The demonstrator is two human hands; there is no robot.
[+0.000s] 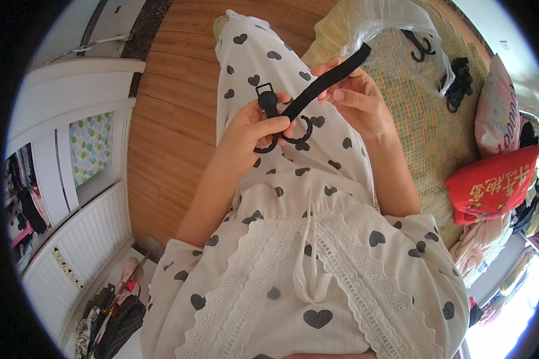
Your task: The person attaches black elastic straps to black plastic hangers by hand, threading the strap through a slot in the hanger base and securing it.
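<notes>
Over my lap, my left hand (245, 128) is closed around the base of a black double hook (309, 133), with its thumb laid across the top. Two curved hook arms hang below the fingers. A black buckle (265, 90) with an open rectangular loop and a round joint sticks up beside the thumb. From the same piece a wide black strap (332, 78) runs up to the right, its end free. My right hand (365, 102) is closed at the strap's middle, with fingers behind it and the thumb near its lower edge.
A clear plastic bag (395, 24) with another black hook (422, 49) in it lies on the patterned mat (413, 143) at right. Several black hooks (459, 84) lie in a pile beside it. Further right are a pink pillow (496, 113) and a red cushion (491, 185). Wooden floor (161, 143) lies at left.
</notes>
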